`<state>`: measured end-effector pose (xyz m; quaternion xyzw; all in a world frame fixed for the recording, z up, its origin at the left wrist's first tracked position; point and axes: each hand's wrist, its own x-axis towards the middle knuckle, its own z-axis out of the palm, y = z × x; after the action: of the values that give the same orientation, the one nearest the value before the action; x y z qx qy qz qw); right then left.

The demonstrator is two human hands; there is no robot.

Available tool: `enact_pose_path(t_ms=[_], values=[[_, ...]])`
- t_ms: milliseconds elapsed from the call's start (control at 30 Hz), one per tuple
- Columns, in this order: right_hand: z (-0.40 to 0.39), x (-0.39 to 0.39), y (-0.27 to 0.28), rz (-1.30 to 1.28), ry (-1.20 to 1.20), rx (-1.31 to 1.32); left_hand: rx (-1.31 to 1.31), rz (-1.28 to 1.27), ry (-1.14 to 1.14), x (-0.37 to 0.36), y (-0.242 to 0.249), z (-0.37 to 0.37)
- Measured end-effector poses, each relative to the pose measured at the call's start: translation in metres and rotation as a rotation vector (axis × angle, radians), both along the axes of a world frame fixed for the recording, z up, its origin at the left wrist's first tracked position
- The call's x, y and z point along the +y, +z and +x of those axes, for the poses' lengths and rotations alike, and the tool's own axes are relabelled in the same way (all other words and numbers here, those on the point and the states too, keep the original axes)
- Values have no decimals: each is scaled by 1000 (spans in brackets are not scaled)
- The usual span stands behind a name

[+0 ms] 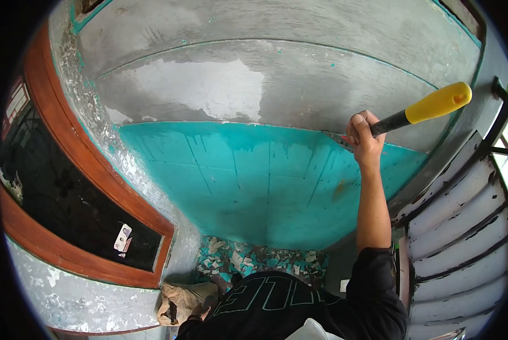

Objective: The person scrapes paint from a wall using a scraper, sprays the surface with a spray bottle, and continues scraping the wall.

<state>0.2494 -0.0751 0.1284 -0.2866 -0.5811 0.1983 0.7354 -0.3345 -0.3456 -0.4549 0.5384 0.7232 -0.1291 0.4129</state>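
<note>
My right hand (366,139) is closed around a paint scraper (404,120) with a yellow and black handle. The handle points up and to the right, and its blade lies against the wall where bare grey meets turquoise paint (254,181). Low in the view, my left hand (202,311) is partly visible beside a crumpled brown cloth-like thing (180,300); its fingers are too dark to make out. Above the turquoise area the wall is scraped to grey (310,85), with a pale patch (203,85) at the left.
Turquoise and grey paint flakes (254,258) cover the floor at the foot of the wall. On the left is a wooden frame (101,164) around dark glass. A white slatted panel with black metal bars (458,226) stands close on the right.
</note>
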Motion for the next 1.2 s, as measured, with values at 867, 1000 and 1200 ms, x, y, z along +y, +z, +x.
enact_pose_path(t_ms=[867, 1000, 1200], values=[[-161, 44, -2, -385, 349, -220, -24, 195, -4, 68, -25, 3], [-157, 19, -38, -481, 341, -276, -81, 222, -1, 91, 1, 30], [-71, 7, -31, -39, 183, 190, -260, 331, 74, 120, 120, 96]])
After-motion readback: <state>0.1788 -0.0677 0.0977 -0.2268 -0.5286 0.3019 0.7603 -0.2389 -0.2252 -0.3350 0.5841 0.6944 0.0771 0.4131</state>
